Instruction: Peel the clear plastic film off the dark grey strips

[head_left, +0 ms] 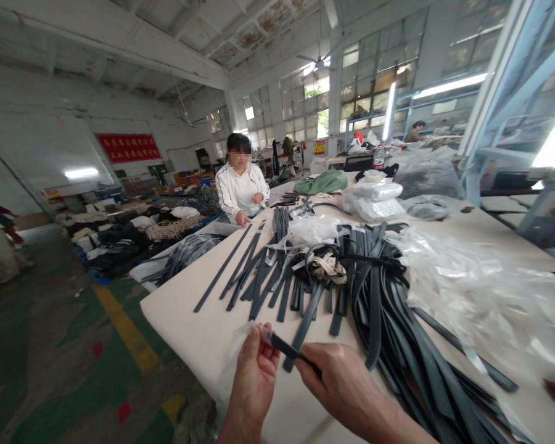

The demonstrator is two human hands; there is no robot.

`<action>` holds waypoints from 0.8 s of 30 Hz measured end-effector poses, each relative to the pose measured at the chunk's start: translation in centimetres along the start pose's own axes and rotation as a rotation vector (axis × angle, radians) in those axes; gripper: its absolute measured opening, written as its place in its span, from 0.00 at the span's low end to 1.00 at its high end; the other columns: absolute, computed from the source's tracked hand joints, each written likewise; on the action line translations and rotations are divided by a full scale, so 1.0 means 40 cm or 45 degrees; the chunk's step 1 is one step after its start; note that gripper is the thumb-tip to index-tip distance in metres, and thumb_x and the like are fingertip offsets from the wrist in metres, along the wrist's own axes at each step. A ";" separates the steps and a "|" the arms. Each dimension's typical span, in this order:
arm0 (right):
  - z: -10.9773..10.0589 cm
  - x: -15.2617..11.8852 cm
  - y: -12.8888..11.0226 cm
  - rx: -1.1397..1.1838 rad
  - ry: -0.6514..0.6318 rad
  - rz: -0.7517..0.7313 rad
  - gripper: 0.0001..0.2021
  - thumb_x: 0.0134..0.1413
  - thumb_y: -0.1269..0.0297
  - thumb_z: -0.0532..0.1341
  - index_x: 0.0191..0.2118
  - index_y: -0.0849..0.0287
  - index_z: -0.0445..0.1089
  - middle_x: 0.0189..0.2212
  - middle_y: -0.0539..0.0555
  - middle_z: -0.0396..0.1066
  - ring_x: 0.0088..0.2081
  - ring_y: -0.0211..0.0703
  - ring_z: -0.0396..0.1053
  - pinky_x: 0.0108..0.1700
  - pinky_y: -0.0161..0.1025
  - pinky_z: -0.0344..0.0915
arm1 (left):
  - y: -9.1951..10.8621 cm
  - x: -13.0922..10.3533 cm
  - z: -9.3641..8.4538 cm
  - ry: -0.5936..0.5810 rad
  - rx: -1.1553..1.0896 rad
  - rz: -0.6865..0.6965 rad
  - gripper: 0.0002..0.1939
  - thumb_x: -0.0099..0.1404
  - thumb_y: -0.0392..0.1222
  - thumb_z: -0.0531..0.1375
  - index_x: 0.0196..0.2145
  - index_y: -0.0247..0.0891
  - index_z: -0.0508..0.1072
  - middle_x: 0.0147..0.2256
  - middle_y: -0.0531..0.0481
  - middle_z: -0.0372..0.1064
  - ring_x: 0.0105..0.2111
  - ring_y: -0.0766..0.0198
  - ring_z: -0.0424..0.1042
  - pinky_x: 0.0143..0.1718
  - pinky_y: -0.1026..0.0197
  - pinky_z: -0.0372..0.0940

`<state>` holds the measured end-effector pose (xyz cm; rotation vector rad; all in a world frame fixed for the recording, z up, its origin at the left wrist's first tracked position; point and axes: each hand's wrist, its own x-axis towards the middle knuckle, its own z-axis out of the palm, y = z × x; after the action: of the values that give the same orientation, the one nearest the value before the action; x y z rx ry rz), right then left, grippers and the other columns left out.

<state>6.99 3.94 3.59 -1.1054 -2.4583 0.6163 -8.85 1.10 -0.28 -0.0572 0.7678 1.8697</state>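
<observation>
Where fingers (263, 345) meet, strap tip (277, 341).

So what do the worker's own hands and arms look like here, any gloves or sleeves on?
Both are bare. The left hand has no glove, ring or watch in view, and its wrist is uncovered down to the frame's bottom edge. The right hand is ungloved too, with a bare forearm running to the lower edge; no sleeve cuff, band or marking shows on either.

head camera looks forward, down (close) over table (189, 320)
</observation>
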 end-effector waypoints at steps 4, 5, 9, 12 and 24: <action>0.003 0.004 -0.001 -0.020 -0.019 -0.019 0.14 0.59 0.63 0.51 0.25 0.58 0.69 0.21 0.52 0.72 0.23 0.38 0.68 0.27 0.33 0.52 | -0.029 -0.012 -0.019 -0.017 0.031 -0.025 0.07 0.64 0.32 0.59 0.29 0.33 0.76 0.31 0.44 0.77 0.32 0.64 0.76 0.36 0.62 0.73; 0.007 0.004 -0.001 -0.022 -0.025 -0.026 0.14 0.59 0.63 0.51 0.26 0.57 0.69 0.22 0.52 0.72 0.24 0.39 0.69 0.27 0.33 0.51 | -0.042 -0.018 -0.027 -0.041 0.048 -0.033 0.06 0.63 0.32 0.60 0.29 0.33 0.76 0.31 0.44 0.77 0.32 0.63 0.76 0.35 0.62 0.73; 0.010 -0.002 0.003 -0.029 -0.053 -0.030 0.18 0.63 0.59 0.50 0.26 0.56 0.70 0.23 0.52 0.74 0.26 0.41 0.71 0.27 0.35 0.50 | -0.080 -0.037 -0.065 -0.220 0.111 -0.074 0.04 0.60 0.37 0.64 0.31 0.33 0.77 0.33 0.43 0.78 0.34 0.63 0.76 0.37 0.63 0.71; -0.025 -0.007 0.017 0.004 -0.092 -0.034 0.11 0.60 0.59 0.54 0.32 0.53 0.72 0.25 0.50 0.75 0.28 0.42 0.72 0.27 0.34 0.52 | -0.056 -0.029 -0.076 -0.097 0.067 -0.006 0.04 0.62 0.36 0.62 0.33 0.34 0.77 0.34 0.44 0.77 0.36 0.64 0.75 0.38 0.63 0.71; -0.009 -0.008 -0.006 0.181 -0.212 -0.084 0.18 0.58 0.65 0.53 0.53 0.50 0.67 0.26 0.49 0.75 0.29 0.41 0.73 0.30 0.33 0.59 | -0.055 -0.070 -0.118 0.041 -0.052 -0.013 0.05 0.59 0.35 0.65 0.34 0.32 0.77 0.35 0.41 0.78 0.35 0.61 0.76 0.34 0.63 0.72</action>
<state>7.21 3.64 3.95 -0.9482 -2.5323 0.8801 -7.19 -3.17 -4.00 -0.1168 0.7499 1.8784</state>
